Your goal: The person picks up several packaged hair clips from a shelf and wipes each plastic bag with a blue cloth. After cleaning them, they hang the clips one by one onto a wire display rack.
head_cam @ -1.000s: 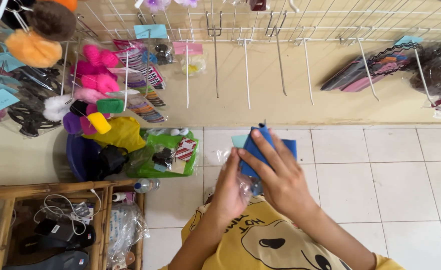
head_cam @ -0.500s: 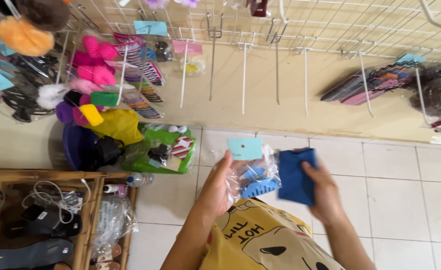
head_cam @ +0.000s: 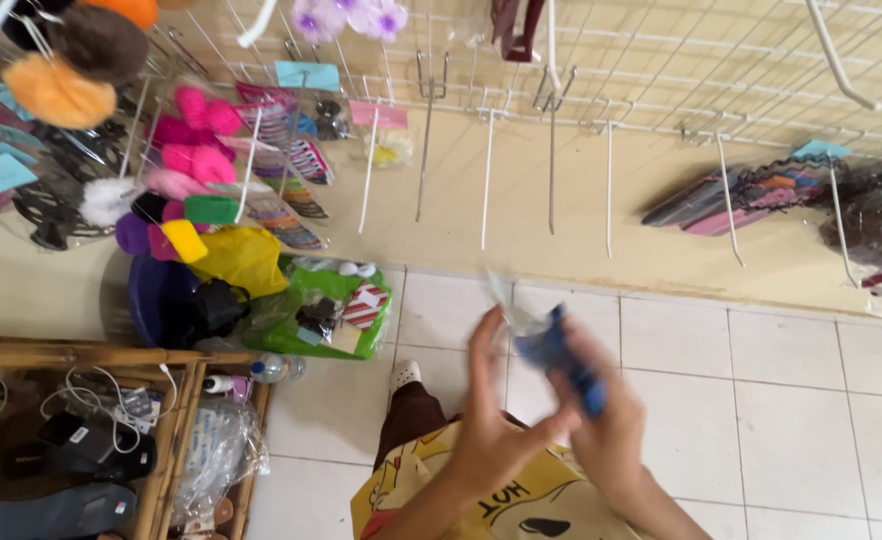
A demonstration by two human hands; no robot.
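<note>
A small accessories shop: white wire wall grid with metal display hooks, hanging fluffy pompom hair ties, packaged combs.

From my remote seat I see a blurred blue object in crinkly clear plastic wrap, glossy where light catches, between my bare left hand and right hand. Lower centre, my yellow printed cloth shirt looks soft and matt. The white square floor tiles have a smooth, faint sheen. Across the top, the white-coated metal wire grid and its thin metal hooks look smooth. Upper left, fluffy pompoms look furry. At lower left stands a bare wooden rack; beside it, a glossy green plastic bag.
</note>
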